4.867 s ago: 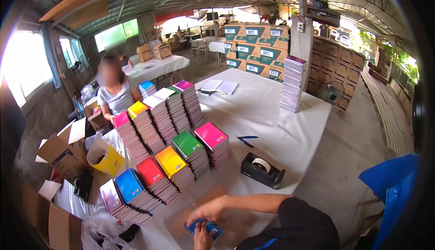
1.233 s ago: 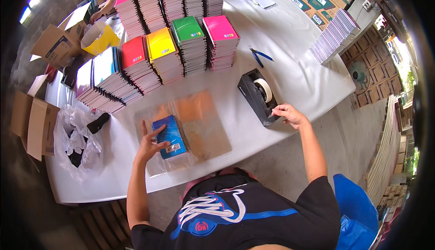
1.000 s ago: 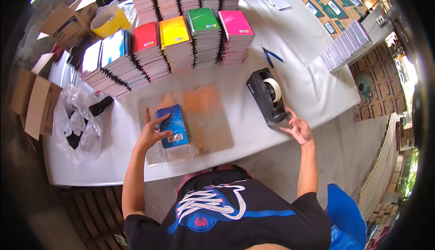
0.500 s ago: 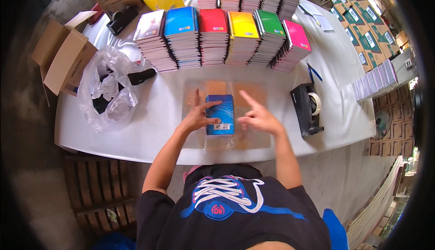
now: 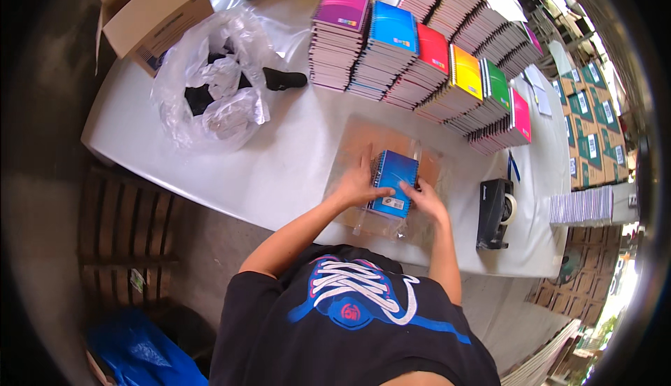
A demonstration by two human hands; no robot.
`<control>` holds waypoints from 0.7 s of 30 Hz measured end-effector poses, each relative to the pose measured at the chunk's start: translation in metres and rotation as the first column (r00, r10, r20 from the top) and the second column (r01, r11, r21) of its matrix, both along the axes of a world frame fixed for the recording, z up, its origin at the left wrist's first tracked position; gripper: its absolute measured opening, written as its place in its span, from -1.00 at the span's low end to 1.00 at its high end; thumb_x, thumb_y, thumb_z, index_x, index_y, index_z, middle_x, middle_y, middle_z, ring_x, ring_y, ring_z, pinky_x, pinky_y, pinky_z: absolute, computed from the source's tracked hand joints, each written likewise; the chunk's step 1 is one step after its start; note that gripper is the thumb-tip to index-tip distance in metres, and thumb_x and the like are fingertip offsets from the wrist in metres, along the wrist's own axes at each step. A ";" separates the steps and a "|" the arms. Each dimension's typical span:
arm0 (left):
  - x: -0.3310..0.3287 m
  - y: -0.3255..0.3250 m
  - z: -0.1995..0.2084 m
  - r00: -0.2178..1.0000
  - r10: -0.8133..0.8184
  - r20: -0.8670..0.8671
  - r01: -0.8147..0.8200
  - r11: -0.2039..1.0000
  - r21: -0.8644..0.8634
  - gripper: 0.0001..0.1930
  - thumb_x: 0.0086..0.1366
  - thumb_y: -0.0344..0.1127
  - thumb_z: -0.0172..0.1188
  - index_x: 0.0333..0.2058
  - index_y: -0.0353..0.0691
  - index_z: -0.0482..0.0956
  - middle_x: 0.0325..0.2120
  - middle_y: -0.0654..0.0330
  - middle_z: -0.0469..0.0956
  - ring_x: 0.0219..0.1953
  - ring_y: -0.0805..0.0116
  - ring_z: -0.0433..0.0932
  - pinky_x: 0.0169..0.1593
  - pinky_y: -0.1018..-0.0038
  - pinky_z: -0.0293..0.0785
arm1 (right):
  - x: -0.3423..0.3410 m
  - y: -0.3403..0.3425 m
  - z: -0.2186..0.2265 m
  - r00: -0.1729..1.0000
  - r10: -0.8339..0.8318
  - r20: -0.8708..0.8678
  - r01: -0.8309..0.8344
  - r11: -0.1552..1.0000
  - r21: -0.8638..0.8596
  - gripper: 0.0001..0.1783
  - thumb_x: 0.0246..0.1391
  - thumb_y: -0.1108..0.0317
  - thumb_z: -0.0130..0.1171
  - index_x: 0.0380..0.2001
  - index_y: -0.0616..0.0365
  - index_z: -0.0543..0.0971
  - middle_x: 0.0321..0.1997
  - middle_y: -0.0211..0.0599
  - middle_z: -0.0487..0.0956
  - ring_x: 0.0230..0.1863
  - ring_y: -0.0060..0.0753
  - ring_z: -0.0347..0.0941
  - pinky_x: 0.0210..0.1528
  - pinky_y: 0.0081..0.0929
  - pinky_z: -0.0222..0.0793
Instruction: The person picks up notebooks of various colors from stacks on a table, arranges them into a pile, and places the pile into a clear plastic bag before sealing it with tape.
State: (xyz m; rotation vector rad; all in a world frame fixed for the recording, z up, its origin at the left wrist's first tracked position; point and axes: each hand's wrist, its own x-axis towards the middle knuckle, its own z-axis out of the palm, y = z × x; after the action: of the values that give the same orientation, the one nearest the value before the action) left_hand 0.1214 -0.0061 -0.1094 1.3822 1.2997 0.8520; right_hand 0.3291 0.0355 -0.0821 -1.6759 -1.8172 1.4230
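A blue spiral notebook [image 5: 397, 170] lies on clear plastic film over a brown board [image 5: 355, 139] near the table's front edge. Its cover bears a small white label, and whether more notebooks lie beneath it I cannot tell. My left hand [image 5: 360, 183] holds its left side, thumb over the cover and fingers along the coil edge. From the opposite side my right hand [image 5: 427, 199] grips the right edge, its thumb on the cover; its other fingers are partly hidden. Clear film sticks out below the notebook.
Tall notebook stacks, including a blue stack [image 5: 393, 28] and a pink stack [image 5: 518, 117], stand behind. A black tape dispenser [image 5: 492, 212] is at right, near blue-handled pliers or scissors [image 5: 514, 166]. At left are a plastic bag [image 5: 168, 99] and a cardboard box [image 5: 157, 15].
The head view has turned, shifting the scene. My right hand has come from beside the notebook, index finger extended, to its right edge. My left hand has moved to the notebook's left side.
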 end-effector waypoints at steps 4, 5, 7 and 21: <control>0.028 -0.031 0.017 0.950 0.265 0.165 -0.296 0.934 0.201 0.36 -0.14 0.13 0.42 0.28 -0.25 -0.53 0.26 -0.21 -0.02 0.25 -0.13 0.12 0.29 0.16 -0.01 | -0.023 -0.030 0.008 0.803 -0.126 -0.583 0.164 0.986 0.012 -0.04 -0.12 0.38 0.34 0.29 0.18 0.00 0.13 -0.16 0.35 0.09 -0.28 0.33 0.17 -0.35 0.22; 0.032 -0.040 0.023 0.885 0.305 0.352 -0.411 0.867 0.281 0.36 -0.16 0.15 0.41 0.29 -0.24 -0.50 0.25 -0.17 0.03 0.24 -0.15 0.12 0.28 0.14 -0.02 | -0.034 -0.040 0.021 0.778 -0.048 -0.626 0.209 0.960 0.185 0.01 -0.16 0.48 0.34 0.30 0.12 -0.04 0.15 -0.17 0.31 0.09 -0.24 0.34 0.19 -0.30 0.22; 0.031 -0.054 0.040 0.915 0.241 0.324 -0.366 0.833 0.415 0.38 -0.21 0.00 0.50 0.31 -0.20 -0.47 0.26 -0.15 -0.04 0.31 0.00 0.00 0.30 0.21 -0.04 | -0.038 -0.057 0.042 0.802 0.084 -0.592 0.117 0.949 0.294 0.07 -0.21 0.52 0.36 0.31 0.08 -0.07 0.15 -0.19 0.30 0.15 -0.24 0.28 0.22 -0.29 0.18; 0.027 -0.039 0.002 0.902 0.365 0.228 -0.431 0.754 0.496 0.26 -0.30 0.03 0.47 0.28 -0.31 -0.17 0.13 -0.20 0.20 0.14 -0.09 0.25 0.20 0.17 0.14 | -0.026 -0.027 -0.056 0.830 0.041 -0.557 0.137 0.952 0.274 -0.30 -0.18 0.53 0.34 0.11 0.23 0.33 0.00 -0.29 0.46 -0.03 -0.33 0.42 0.01 -0.39 0.38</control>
State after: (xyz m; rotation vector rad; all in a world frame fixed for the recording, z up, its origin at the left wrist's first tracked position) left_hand 0.1489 -0.0448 -0.1078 1.4590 1.3409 1.6761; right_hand 0.3030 0.0089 -0.1379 -1.0008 -1.5385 1.3399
